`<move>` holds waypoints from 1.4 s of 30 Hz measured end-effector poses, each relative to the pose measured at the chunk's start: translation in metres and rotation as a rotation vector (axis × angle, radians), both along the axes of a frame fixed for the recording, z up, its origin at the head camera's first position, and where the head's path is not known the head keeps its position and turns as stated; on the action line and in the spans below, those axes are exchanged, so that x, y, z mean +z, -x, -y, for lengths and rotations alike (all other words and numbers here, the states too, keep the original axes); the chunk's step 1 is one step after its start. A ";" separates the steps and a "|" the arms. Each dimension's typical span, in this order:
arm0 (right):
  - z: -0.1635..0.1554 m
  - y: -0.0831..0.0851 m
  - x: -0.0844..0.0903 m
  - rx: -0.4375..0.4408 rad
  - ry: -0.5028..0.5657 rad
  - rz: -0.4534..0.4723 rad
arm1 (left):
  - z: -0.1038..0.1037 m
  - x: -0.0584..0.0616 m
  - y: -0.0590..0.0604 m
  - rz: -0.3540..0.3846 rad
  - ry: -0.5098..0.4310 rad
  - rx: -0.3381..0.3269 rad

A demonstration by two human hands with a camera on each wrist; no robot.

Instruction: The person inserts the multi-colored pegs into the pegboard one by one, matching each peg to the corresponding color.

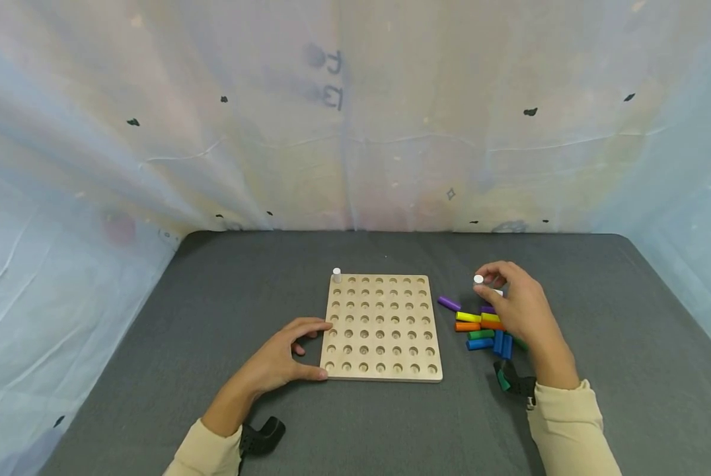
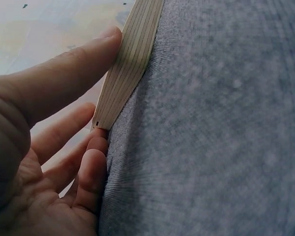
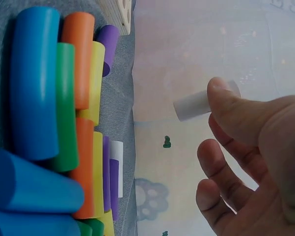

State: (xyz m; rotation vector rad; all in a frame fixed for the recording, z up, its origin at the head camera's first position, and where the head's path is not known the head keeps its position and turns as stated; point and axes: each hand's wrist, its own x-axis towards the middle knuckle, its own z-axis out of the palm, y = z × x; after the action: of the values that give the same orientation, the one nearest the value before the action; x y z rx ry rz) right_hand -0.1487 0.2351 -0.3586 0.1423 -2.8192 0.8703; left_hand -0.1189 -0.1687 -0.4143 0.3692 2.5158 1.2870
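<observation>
My right hand (image 1: 524,307) pinches a short white cylindrical peg (image 3: 191,107) between thumb and forefinger, held above the table past the pile of pegs. In the right wrist view the other fingers are loosely bent away from it. My left hand (image 1: 278,357) rests at the left side of a square wooden pegboard (image 1: 372,342), its thumb at the near left corner and fingertips against the edge farther up. Rows of round holes cover the board. One white peg (image 1: 337,275) stands upright in its far left corner hole.
Right of the board lie loose pegs: purple (image 1: 449,303), yellow (image 1: 468,317), orange (image 1: 467,327), green (image 1: 481,335) and several blue (image 1: 480,344). Another white peg (image 3: 117,167) lies beyond them. A grey cloth covers the table (image 1: 236,297), with a pale curtain (image 1: 391,132) behind.
</observation>
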 end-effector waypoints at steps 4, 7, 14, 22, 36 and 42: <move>0.001 0.001 0.000 -0.014 -0.004 0.012 | -0.001 0.000 0.001 0.004 -0.004 0.001; 0.001 0.002 0.000 -0.017 -0.009 0.019 | -0.002 0.000 0.001 0.005 -0.006 0.003; 0.005 0.002 0.000 0.002 -0.005 0.037 | -0.001 0.000 0.001 -0.006 -0.004 -0.012; 0.016 0.002 0.000 0.069 0.007 0.021 | -0.002 0.000 0.000 -0.052 -0.002 -0.072; 0.053 -0.001 0.002 0.183 0.034 0.030 | -0.001 -0.002 0.000 -0.041 0.033 -0.024; 0.076 0.001 0.010 0.252 0.046 0.020 | -0.001 -0.003 0.000 -0.034 0.032 -0.019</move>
State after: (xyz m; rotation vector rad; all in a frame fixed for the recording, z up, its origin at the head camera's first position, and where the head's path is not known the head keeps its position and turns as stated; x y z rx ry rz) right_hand -0.1494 0.1592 -0.3484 0.4943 -2.8377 0.9913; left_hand -0.1185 -0.1672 -0.4170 0.4102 2.5517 1.2423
